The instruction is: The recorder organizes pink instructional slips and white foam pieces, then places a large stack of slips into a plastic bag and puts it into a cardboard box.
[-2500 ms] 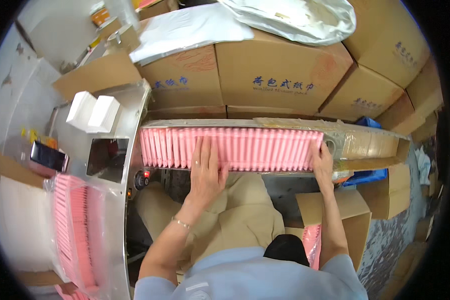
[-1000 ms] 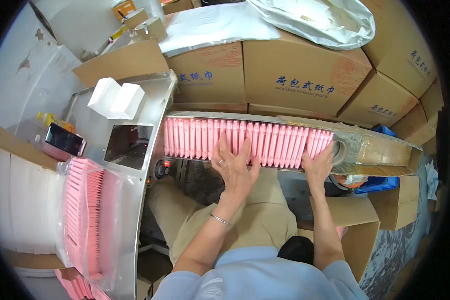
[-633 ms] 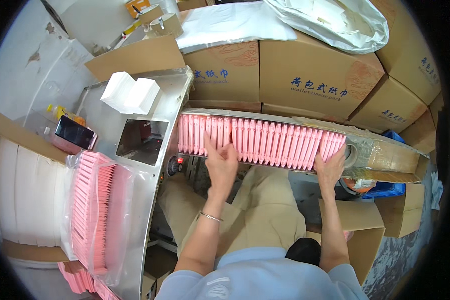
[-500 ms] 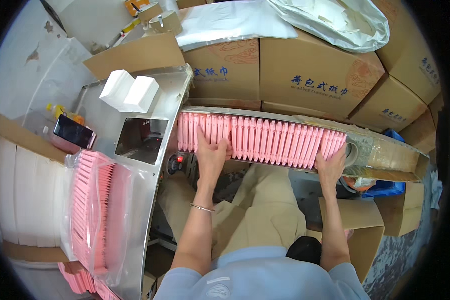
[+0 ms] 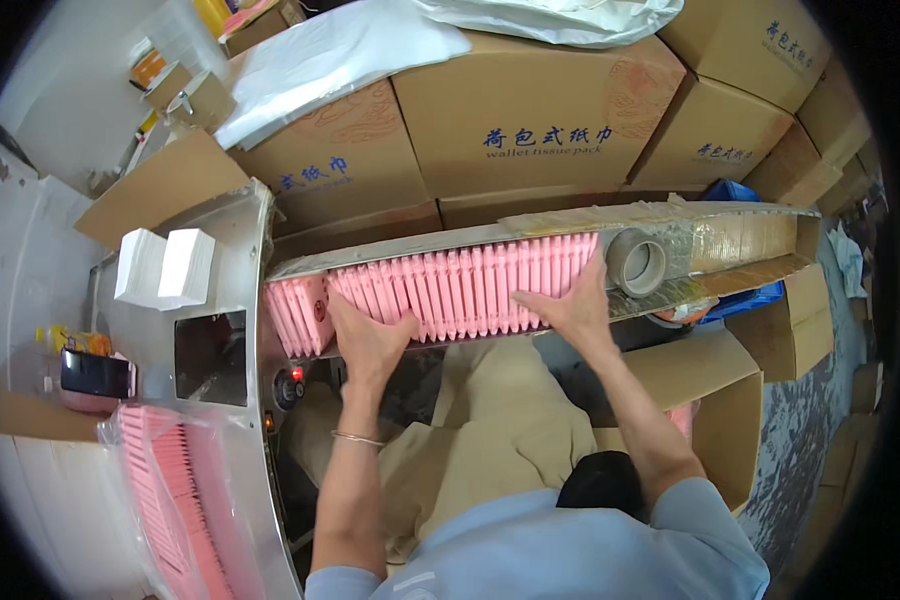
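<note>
Brown cardboard boxes point(image 5: 530, 120) are stacked high at the back, and a long metal tray point(image 5: 740, 240) runs in front of them from left to right. A row of pink packs point(image 5: 460, 290) stands in this tray. The row's long side goes left to right, rising a little toward the right. Each thin pack stands on its edge, with its flat sides facing left and right.

The left hand point(image 5: 370, 335) lies flat on the left part of the row, fingers spread and pressed on the pack edges, not pinching anything. The right hand point(image 5: 570, 305) presses flat on the right end of the row, fingers open too. The packs between the hands sit tight together. A few packs left of the left hand lean over, with a small gap beside them.

A grey tape roll point(image 5: 637, 262) sits in the tray, touching the right end of the row. Past the roll the tray is bare, so there is room on that side. On the left, the row ends at a shiny metal machine point(image 5: 220, 440). Two white stacks point(image 5: 165, 268) sit on top of it. More pink packs point(image 5: 180, 500) lie in a clear bag at the lower left. An open cardboard box point(image 5: 720, 400) stands by the person's right arm.
</note>
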Tool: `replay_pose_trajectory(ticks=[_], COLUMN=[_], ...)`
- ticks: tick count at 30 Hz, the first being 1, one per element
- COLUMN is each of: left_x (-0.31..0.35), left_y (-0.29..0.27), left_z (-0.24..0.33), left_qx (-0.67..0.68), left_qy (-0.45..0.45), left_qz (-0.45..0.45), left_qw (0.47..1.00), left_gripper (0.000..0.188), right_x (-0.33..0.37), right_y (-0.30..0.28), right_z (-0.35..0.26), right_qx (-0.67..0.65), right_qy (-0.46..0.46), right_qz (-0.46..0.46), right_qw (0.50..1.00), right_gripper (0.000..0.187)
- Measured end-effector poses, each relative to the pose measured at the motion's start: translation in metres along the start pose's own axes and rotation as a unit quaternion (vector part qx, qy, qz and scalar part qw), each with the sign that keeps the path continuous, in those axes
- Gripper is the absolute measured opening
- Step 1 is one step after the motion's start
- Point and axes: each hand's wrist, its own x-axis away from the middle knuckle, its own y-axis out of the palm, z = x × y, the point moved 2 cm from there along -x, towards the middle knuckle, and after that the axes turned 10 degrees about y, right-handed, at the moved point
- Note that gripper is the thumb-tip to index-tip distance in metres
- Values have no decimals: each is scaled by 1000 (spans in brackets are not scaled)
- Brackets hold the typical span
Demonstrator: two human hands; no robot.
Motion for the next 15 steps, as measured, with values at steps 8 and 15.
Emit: replay_pose_trajectory(ticks=[8, 15], left_x=[9, 43], left_y=[24, -32], left_z=[32, 59], left_qx=[41, 59], left_qy=[-31, -13], left_qz=[11, 48], left_qw=[999, 997], left_gripper=[107, 97], right_x=[-13, 14], right_y=[-41, -55], right_z=[13, -19], right_qx=[-122, -169], right_qy=[76, 152], right_qz=[-48, -149], right_qw=[988, 962], right_gripper=[106, 118])
